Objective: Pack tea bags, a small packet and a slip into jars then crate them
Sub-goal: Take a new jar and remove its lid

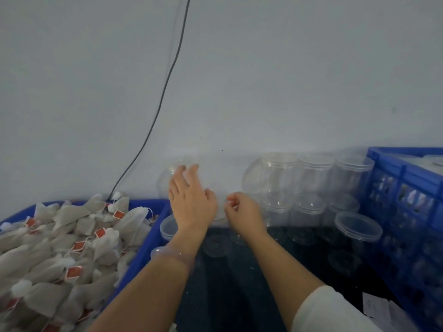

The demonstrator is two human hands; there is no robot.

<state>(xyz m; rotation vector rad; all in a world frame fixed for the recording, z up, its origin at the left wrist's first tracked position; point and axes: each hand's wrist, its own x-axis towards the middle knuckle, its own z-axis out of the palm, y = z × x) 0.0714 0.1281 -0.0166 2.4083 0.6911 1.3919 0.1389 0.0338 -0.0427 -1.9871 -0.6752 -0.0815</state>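
Left hand (191, 200) lay straight-fingered on a clear jar (165, 180) by the wall, right hand (244, 212) curled, hold indeterminate; tea bags (72, 236) in the left bin (143, 255); risk: slick jar slipping, toppling the stacked jars (311, 178).

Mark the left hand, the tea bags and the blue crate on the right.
left hand (191, 200), head view, back of the hand.
tea bags (72, 248), head view, middle of the pile.
blue crate (407, 172), head view, top rim.
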